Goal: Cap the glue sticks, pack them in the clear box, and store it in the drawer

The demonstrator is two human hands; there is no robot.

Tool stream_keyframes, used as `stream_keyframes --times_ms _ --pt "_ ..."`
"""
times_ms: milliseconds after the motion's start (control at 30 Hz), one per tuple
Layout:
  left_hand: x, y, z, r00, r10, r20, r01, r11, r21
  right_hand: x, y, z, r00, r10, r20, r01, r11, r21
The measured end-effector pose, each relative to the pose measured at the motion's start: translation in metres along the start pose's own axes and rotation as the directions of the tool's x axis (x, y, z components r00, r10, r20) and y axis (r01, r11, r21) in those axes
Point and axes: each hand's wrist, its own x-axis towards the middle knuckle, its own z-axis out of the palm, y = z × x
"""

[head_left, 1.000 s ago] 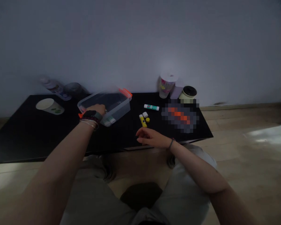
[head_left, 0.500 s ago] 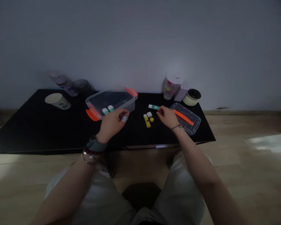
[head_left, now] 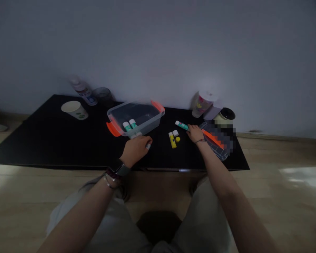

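Observation:
My left hand (head_left: 136,150) is closed in front of the clear plastic box (head_left: 154,123). A small pale end of a stick (head_left: 147,146) shows at its fingers, and the rest of it is hidden. Two green glue sticks with white caps (head_left: 129,125) lean at the box's near left corner, their lower parts partly covered. My right hand (head_left: 195,133) has its fingers closed over the right end of another green glue stick (head_left: 181,125), lying on the table. Between the hands lie a yellow glue stick (head_left: 172,141), a white cap (head_left: 175,133) and a yellow cap (head_left: 177,139).
A clear lid with an orange handle (head_left: 213,138), partly pixelated, lies beside my right wrist. Behind it stand a patterned tumbler (head_left: 200,105) and a round tin (head_left: 228,114). A paper cup (head_left: 75,110), a bottle (head_left: 83,91) and a dark jar (head_left: 104,95) are at the left.
The whole view has shifted, so the table things appear farther right. My left hand has come slightly nearer the table's front edge. My right hand remains at the green glue stick.

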Motion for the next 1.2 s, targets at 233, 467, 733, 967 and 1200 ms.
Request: stream_keyframes --times_ms 233,467,733,967,1200 --pt "0.001 0.010 0.005 0.999 0.036 -0.029 -0.042 0.973 -0.228 -0.003 -0.010 -0.011 0.974 0.216 -0.067 -0.189 0.940 0.285" --pt "0.014 0.020 0.020 0.998 -0.015 -0.054 -0.034 0.599 -0.800 -0.038 -0.055 -0.036 0.987 -0.132 0.094 -0.067 0.198 0.978" --pt "0.018 0.048 0.007 0.997 -0.039 -0.067 -0.058 0.191 -0.980 -0.081 -0.090 -0.060 0.884 -0.457 0.095 -0.039 0.129 0.991" --pt "0.017 0.045 0.006 0.988 -0.137 -0.064 -0.043 0.152 -0.987 -0.043 -0.059 -0.054 1.000 0.021 -0.005 -0.011 0.694 0.720" --pt "0.018 0.034 0.016 0.992 -0.101 -0.077 -0.040 0.329 -0.943 -0.010 -0.058 -0.022 0.993 0.111 0.045 -0.119 0.963 0.242"
